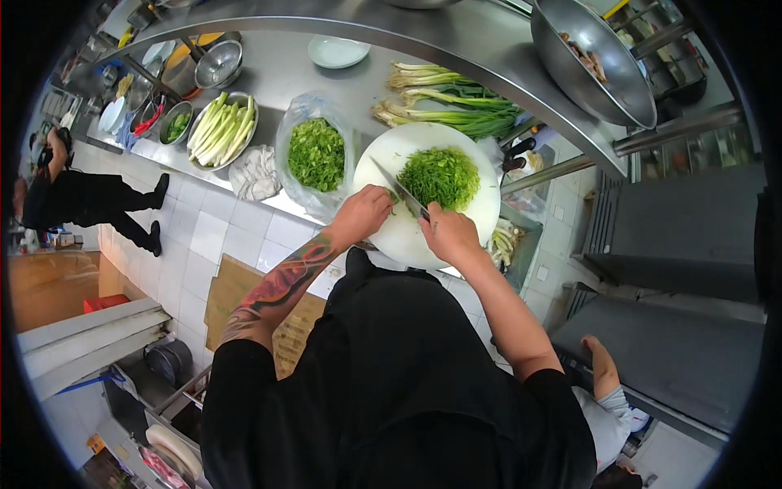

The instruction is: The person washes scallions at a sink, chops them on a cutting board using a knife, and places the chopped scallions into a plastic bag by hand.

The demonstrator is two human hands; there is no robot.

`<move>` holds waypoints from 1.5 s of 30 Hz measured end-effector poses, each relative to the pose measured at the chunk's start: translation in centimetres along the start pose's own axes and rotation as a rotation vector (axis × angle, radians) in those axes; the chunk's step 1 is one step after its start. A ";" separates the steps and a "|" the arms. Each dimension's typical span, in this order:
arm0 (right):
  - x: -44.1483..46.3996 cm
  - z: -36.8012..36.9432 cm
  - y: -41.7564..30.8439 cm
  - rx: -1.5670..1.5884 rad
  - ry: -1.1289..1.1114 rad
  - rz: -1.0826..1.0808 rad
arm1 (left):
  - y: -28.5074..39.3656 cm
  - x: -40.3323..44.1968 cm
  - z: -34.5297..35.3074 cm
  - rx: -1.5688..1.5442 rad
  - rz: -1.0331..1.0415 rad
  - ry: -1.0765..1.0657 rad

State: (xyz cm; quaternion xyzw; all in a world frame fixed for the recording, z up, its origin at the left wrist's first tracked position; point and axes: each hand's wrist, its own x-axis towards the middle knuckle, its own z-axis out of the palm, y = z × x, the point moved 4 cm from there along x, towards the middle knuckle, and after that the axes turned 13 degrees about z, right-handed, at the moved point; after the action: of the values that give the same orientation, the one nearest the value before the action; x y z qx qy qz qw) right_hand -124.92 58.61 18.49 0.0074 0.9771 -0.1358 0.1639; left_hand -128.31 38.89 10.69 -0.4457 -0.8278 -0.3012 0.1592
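My right hand [452,235] is wrapped around the handle of a kitchen knife [412,200], whose blade lies slantwise over a round white cutting board [383,238]. Curled at the board's left edge, my left hand [363,214] has its fingertips on a small bit of green onion [394,198] beside the blade. Most of that piece is hidden by the fingers. A heap of finely cut green onion [441,178] sits right of the blade. Left of the board, a clear plastic bag [291,121] holds more chopped greens [316,153].
Whole green onions [456,110] lie behind the board. A bowl of pale stalks [221,130], a crumpled cloth [254,173] and a white plate [338,52] share the counter. Overhead, a steel shelf [456,41] carries a large metal bowl [599,69]. Other people stand left and lower right.
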 end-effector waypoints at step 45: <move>1.8 -0.1 0.4 -0.060 -0.055 0.014 | -0.7 -0.1 0.4 0.052 0.027 -0.104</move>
State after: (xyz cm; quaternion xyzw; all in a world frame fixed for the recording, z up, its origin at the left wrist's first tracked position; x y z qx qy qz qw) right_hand -126.59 58.94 17.91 0.0056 0.9758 -0.1056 0.1915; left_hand -128.86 38.83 10.09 -0.4675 -0.8365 -0.2537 0.1317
